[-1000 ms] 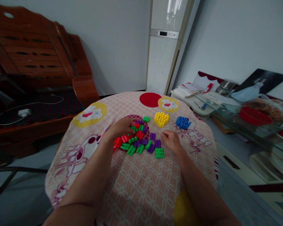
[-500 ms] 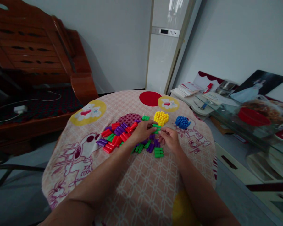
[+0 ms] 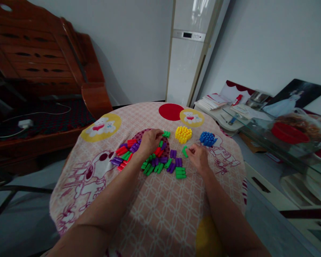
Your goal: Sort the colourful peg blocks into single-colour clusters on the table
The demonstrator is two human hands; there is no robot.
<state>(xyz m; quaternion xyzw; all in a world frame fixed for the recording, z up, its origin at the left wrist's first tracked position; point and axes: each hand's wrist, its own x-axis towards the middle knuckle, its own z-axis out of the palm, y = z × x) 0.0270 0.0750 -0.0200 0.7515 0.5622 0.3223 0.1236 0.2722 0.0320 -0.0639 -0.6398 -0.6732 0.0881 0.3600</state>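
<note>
My right hand [image 3: 198,156] pinches a small green plastic piece [image 3: 185,151] between thumb and fingertips, just above the cloth below the yellow cluster. My left hand [image 3: 149,141] reaches over the far side of the mixed pile, its bent fingertips closed at the left edge of another green plastic piece [image 3: 166,134]. Under and around my left wrist lie red pieces [image 3: 121,150], purple pieces [image 3: 117,161] and green ones, partly hidden by the forearm. A stacked green block [image 3: 180,172] and purple pairs [image 3: 173,154] lie between my hands.
A yellow cluster of pegs [image 3: 183,134] and a blue cluster [image 3: 208,139] stand at the back right of the round, cloth-covered table [image 3: 155,207]. A wooden bench [image 3: 37,71] is on the left. To the right, a glass shelf holds a red bowl [image 3: 290,132] and papers.
Both hands came together on a green piece half a second ago, then parted. My left hand moved back left to the far green piece; my right hand kept a green piece and shifted slightly right.
</note>
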